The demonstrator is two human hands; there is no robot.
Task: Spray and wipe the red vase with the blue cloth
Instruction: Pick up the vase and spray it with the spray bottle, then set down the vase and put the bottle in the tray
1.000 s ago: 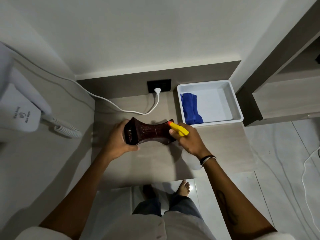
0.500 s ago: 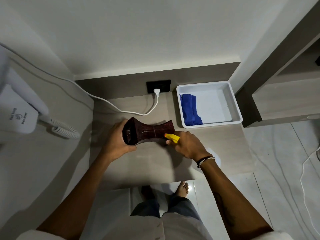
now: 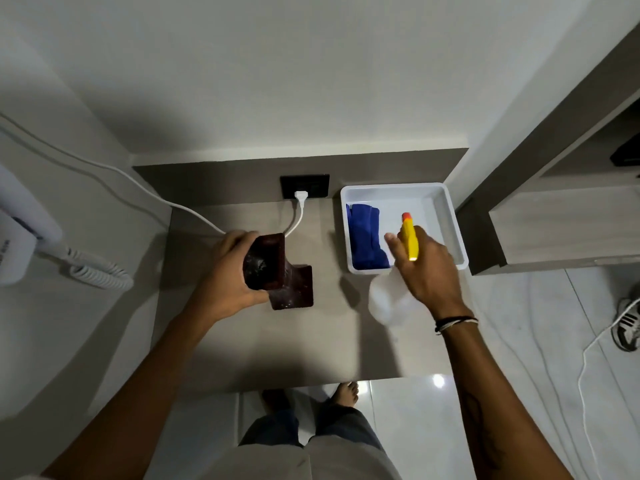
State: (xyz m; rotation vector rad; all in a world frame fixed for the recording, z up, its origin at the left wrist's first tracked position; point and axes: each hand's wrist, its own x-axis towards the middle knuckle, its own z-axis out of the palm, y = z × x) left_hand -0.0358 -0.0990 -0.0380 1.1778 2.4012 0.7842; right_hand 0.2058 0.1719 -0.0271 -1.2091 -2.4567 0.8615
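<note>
The dark red vase (image 3: 280, 271) stands upright on the grey counter (image 3: 294, 341), its square mouth facing up. My left hand (image 3: 228, 271) grips its upper part from the left. My right hand (image 3: 426, 268) holds a translucent spray bottle (image 3: 388, 299) with a yellow nozzle (image 3: 409, 237), over the front edge of the white tray (image 3: 446, 209). The folded blue cloth (image 3: 365, 240) lies in the tray's left side, just left of my right fingers.
A white cable (image 3: 298, 216) runs from the black wall socket (image 3: 304, 186) across the counter behind the vase. A wall hair dryer with a coiled cord (image 3: 100, 275) hangs at the left. A wooden shelf unit (image 3: 561, 230) borders the right. Floor tiles and a shoe (image 3: 627, 327) lie below.
The vase has turned from lying sideways between both hands to standing upright in my left hand. My right hand has carried the spray bottle right, over the tray.
</note>
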